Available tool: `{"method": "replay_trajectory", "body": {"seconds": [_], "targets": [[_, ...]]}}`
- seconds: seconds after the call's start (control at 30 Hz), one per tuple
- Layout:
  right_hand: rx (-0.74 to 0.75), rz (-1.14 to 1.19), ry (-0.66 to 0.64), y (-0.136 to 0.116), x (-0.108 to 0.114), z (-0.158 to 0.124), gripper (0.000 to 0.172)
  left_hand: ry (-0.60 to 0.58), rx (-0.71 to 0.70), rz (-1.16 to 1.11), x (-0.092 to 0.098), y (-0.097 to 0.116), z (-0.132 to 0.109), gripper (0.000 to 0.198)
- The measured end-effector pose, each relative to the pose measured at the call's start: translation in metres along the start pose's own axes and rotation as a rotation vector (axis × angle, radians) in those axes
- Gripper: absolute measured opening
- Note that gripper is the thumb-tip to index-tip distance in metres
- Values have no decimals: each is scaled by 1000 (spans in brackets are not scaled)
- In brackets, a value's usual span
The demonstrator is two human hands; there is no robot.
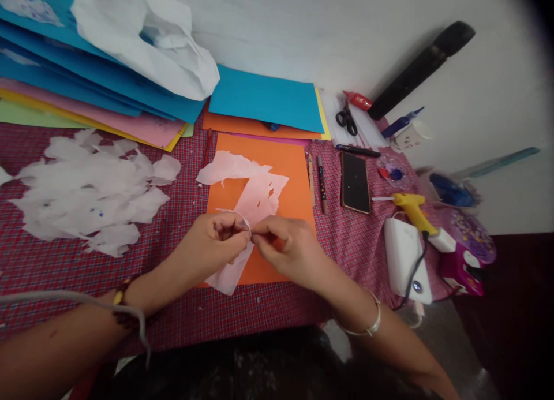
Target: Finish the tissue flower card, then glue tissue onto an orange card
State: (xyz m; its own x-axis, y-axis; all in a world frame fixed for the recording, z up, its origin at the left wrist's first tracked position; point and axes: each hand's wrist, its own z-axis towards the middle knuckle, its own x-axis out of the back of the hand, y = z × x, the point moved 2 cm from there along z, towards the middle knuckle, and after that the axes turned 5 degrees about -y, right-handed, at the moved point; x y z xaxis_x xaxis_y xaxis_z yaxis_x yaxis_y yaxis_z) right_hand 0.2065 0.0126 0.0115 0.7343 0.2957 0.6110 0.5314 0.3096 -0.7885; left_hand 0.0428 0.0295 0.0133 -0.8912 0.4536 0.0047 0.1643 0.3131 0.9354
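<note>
Both hands meet above an orange sheet (277, 270) at the middle of the table. My left hand (223, 235) is closed, with a thin white strip of paper (240, 216) curving over its fingers. My right hand (289, 247) pinches at the same spot, fingertips against those of the left, around a tiny end of the strip. Beneath the hands, torn white tissue paper (257, 195) with ragged edges and small holes lies on the orange sheet, looking pinkish. A heap of torn white tissue (90, 186) spreads at the left.
Coloured sheets (164, 131) are stacked at the back left, under crumpled white paper (182, 59). Blue card (268, 100) lies behind the orange sheet. To the right are scissors (347, 120), a phone (355, 182), a yellow glue gun (413, 209), a white box-like device (404, 255) and a paper cup (411, 135).
</note>
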Motion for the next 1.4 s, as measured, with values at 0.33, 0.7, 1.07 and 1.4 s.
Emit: {"method": "replay_trajectory", "body": {"seconds": [0.33, 0.7, 1.07, 1.4], "targets": [[-78, 275, 29, 10, -5, 2, 5, 64, -103, 31, -1, 1, 0, 10], [-72, 122, 14, 5, -5, 3, 8, 148, -209, 224, 0, 0, 1, 11], [-125, 308, 31, 9, -11, 8, 3, 129, -170, 252, -2, 1, -2, 8], [-335, 835, -7, 19, -6, 16, 9, 129, -145, 122, 5, 2, -5, 9]]}}
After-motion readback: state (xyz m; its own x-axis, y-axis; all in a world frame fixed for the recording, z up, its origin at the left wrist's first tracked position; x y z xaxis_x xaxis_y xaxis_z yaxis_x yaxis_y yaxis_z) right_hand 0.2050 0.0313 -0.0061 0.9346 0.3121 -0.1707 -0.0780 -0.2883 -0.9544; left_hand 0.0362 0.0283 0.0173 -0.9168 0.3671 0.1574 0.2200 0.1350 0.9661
